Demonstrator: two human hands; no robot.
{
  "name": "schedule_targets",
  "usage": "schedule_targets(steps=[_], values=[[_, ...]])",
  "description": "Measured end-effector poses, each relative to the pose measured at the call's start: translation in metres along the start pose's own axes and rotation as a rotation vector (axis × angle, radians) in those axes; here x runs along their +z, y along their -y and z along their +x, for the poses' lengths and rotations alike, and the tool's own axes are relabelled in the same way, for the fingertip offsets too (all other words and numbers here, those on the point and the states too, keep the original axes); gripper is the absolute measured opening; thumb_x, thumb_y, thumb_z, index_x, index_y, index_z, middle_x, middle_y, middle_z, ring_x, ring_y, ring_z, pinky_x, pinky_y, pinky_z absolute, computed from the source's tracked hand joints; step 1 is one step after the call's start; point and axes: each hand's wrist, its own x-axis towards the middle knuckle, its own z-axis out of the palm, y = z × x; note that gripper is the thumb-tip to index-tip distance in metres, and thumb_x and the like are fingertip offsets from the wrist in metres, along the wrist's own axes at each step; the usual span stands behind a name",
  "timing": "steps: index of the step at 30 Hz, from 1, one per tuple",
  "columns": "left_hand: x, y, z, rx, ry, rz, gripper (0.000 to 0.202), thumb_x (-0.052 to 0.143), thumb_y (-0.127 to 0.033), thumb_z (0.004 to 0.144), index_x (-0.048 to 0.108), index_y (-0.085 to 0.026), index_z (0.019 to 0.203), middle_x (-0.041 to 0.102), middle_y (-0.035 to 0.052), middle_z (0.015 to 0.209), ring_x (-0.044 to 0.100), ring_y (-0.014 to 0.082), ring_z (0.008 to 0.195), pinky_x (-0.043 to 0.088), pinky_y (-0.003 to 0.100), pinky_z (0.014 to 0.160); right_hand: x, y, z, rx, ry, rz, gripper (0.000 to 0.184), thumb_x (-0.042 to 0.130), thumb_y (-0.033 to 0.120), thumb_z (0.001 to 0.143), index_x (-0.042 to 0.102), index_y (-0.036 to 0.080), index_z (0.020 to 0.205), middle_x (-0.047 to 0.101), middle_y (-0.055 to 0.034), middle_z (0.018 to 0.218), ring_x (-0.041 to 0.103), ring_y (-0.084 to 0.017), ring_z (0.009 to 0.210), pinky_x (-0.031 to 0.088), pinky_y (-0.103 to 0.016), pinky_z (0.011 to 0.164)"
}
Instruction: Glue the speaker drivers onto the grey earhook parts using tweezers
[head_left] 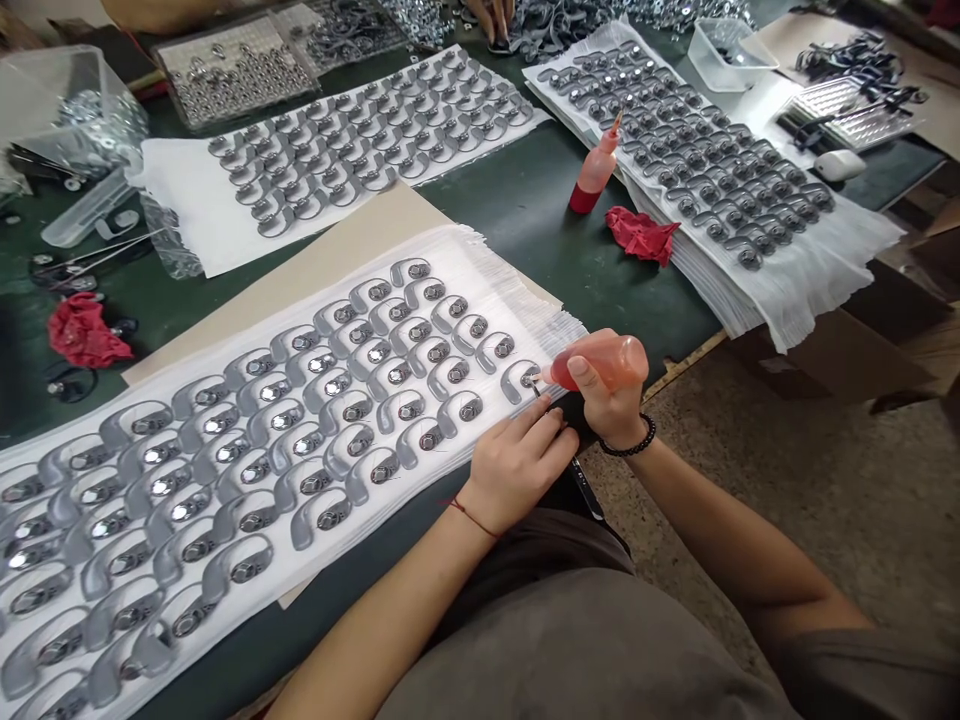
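Note:
In my right hand (611,400) is a squeeze bottle (600,362) of red liquid, tipped nearly level with its nozzle pointing left. The nozzle meets or nearly meets the round metal centre of a grey curved ear-hook piece (517,382) at the sheet's right edge. My left hand (517,465) is closed around slim black tweezers (587,488), their tip by that same piece and their rear end sticking out below the fingers. Many similar grey pieces (307,480) lie in slanted rows on the white foam sheets (487,275) beside my hands.
A second red-liquid bottle (595,175) stands upright near a crumpled red cloth (643,235). Two more foam stacks hold rows of pieces, one at right (817,265), one behind (187,215). A clear tub (727,55) and a tray of metal parts (240,70) sit farther back, near another person's hand (493,18).

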Motion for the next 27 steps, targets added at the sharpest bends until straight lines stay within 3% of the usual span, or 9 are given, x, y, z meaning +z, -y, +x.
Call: schedule_targets(steps=[7, 20, 27], values=[[-0.0001, -0.0002, -0.0001, -0.010, 0.005, -0.016, 0.013, 0.050, -0.011, 0.084, 0.061, -0.017, 0.081, 0.068, 0.0013, 0.085, 0.063, 0.0177, 0.097, 0.053, 0.022, 0.073, -0.0001, -0.0006, -0.0025, -0.071, -0.029, -0.065, 0.013, 0.058, 0.020, 0.084, 0.062, 0.019, 0.072, 0.059, -0.0022, 0.072, 0.057, -0.015, 0.069, 0.049, -0.028, 0.064], [0.0003, 0.0018, -0.0018, -0.014, 0.017, -0.049, 0.014, 0.050, -0.008, 0.083, 0.061, -0.016, 0.084, 0.068, 0.0038, 0.088, 0.062, 0.0185, 0.100, 0.053, 0.023, 0.075, 0.0016, 0.0000, -0.0073, -0.039, -0.068, -0.117, 0.016, 0.059, 0.032, 0.084, 0.059, 0.020, 0.074, 0.058, -0.0038, 0.073, 0.058, -0.018, 0.069, 0.052, -0.033, 0.063], [0.0019, 0.0027, -0.0020, -0.014, -0.015, -0.047, 0.014, 0.053, -0.005, 0.080, 0.060, -0.016, 0.084, 0.067, 0.0038, 0.088, 0.064, 0.0164, 0.096, 0.052, 0.022, 0.077, 0.0008, 0.0008, -0.0057, -0.047, -0.103, -0.092, 0.015, 0.060, 0.029, 0.084, 0.060, 0.021, 0.072, 0.057, -0.0036, 0.072, 0.057, -0.018, 0.066, 0.051, -0.033, 0.060]])
